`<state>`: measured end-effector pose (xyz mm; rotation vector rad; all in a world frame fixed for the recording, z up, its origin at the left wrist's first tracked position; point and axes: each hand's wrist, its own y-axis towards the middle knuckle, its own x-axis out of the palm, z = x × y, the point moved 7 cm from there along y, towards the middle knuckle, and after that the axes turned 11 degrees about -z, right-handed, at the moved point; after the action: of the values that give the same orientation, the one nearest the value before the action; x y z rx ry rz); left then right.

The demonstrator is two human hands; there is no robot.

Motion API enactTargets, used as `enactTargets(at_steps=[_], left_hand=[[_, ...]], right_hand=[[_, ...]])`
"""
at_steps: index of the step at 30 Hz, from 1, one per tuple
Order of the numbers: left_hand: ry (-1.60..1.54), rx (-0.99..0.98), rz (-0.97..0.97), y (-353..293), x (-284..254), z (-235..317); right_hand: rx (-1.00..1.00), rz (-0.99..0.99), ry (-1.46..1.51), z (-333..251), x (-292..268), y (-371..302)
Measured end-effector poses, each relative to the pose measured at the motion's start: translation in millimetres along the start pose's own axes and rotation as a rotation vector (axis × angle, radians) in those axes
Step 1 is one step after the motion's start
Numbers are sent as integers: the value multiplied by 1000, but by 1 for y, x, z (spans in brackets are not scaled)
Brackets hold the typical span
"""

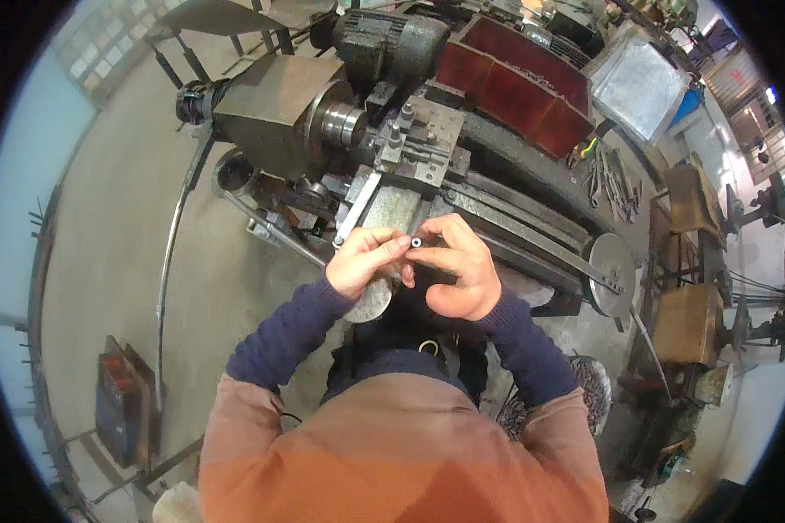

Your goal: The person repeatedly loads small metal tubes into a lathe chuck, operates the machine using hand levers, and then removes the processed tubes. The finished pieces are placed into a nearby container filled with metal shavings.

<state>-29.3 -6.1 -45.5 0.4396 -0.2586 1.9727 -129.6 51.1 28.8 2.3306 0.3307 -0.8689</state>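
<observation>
In front of my chest, over the lathe's near side, both hands meet at a small round metal piece with a hole in its end. My left hand comes in from the left, its thumb and fingertips closed against the piece. On the other side, the fingers of my right hand are bent around the same piece. Just beyond the hands is the lathe's tool post with upright bolts, and a bright cylindrical chuck or spindle end lies to its left. My fingers hide most of the piece.
A dark red metal tray stands behind the lathe, with several wrenches and pliers to its right. A round disc is at the lathe's right end. A long lever rises at left, near a red metal box.
</observation>
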Motion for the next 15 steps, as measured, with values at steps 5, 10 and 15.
enactTargets(at_steps=[5, 10, 15], left_hand=[[-81, -41, -7, 7, 2, -14], [-122, -54, -30, 16, 4, -21], [-51, -114, -27, 19, -1, -21]], right_hand=[[69, 66, 80, 14, 0, -15], [124, 62, 158, 27, -4, -23], [167, 44, 83, 36, -17, -25]])
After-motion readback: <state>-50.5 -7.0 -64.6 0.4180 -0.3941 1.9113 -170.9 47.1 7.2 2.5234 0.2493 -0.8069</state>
